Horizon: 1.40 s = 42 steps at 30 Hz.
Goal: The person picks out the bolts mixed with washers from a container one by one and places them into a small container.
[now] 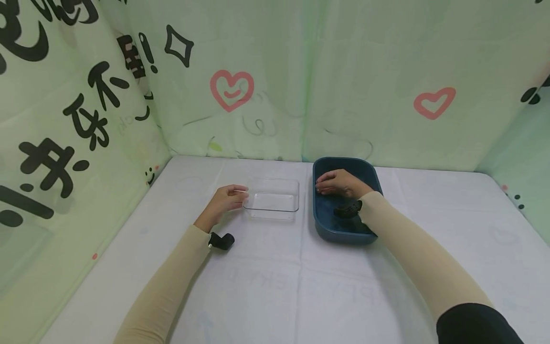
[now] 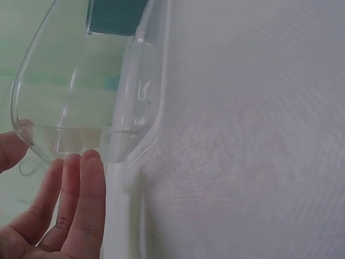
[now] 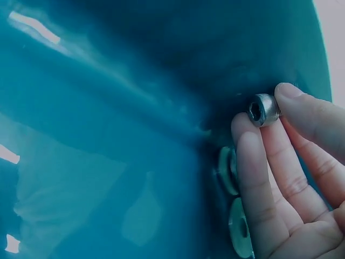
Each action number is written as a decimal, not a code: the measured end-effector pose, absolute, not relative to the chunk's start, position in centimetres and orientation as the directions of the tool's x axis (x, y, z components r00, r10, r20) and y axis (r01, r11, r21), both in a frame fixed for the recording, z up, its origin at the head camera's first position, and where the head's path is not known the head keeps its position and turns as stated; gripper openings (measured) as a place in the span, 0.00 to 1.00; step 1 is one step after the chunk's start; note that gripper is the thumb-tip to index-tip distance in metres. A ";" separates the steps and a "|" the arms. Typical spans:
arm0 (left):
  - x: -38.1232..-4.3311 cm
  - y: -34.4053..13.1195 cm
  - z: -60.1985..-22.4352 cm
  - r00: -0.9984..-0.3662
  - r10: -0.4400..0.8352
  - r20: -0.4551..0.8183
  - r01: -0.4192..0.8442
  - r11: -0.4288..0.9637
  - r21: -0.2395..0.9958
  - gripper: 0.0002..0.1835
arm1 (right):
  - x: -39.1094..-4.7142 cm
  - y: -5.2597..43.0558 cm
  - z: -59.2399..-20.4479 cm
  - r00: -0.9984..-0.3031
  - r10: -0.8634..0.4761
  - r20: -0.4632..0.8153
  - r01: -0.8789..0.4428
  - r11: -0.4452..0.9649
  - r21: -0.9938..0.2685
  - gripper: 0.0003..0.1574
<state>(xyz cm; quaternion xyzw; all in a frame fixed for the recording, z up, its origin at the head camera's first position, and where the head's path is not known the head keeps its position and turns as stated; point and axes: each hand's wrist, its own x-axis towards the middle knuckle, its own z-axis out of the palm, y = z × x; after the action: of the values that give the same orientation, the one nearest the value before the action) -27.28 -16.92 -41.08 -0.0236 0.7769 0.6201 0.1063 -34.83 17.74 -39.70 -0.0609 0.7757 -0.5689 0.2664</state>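
Note:
In the blue bin (image 1: 318, 210), my right hand (image 1: 341, 184) pinches a hex socket screw (image 3: 263, 110) between thumb and fingers. Its knurled metal head faces outward; the shank is hidden by the fingers. Two flat round metal washers (image 3: 239, 226) show beside the fingers, partly covered by them. My left hand (image 1: 227, 200) is at the left side of a clear plastic box (image 1: 275, 209). Its nearly straight fingers (image 2: 91, 199) meet the outer wall, and the thumb is up at the rim.
Both containers stand on a white cloth-covered table (image 1: 258, 286), the clear box left of the blue bin with a narrow gap between. A pale green curtain (image 1: 365, 71) with printed hearts and black lettering closes off the back and sides.

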 end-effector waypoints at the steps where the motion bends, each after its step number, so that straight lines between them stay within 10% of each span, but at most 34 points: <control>1: -27.3 -16.9 -41.1 -0.976 0.097 -0.197 -0.171 0.229 0.958 0.21 | -34.8 17.8 -39.6 -0.853 -0.396 -0.341 0.202 0.352 -0.914 0.05; 12: -27.1 -17.0 -40.7 -0.979 0.110 -0.173 -0.147 0.210 0.967 0.20 | -34.5 18.2 -38.1 -0.868 -0.400 -0.295 0.119 0.408 -0.905 0.20; 28: -27.3 -17.2 -40.8 -0.978 0.109 -0.177 -0.149 0.225 0.963 0.21 | -33.6 18.3 -35.7 -0.865 -0.412 -0.286 0.153 0.325 -0.933 0.07; 42: -27.1 -17.1 -40.7 -0.976 0.107 -0.191 -0.165 0.215 0.963 0.21 | -32.9 16.2 -34.5 -0.850 -0.469 -0.238 0.097 0.306 -0.947 0.20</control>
<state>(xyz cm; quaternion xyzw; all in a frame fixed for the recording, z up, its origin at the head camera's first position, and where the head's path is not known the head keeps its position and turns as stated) -27.10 -17.05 -40.68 -0.0187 0.7718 0.6263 0.1087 -32.87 16.24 -34.55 -0.1210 0.7699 -0.5767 0.2452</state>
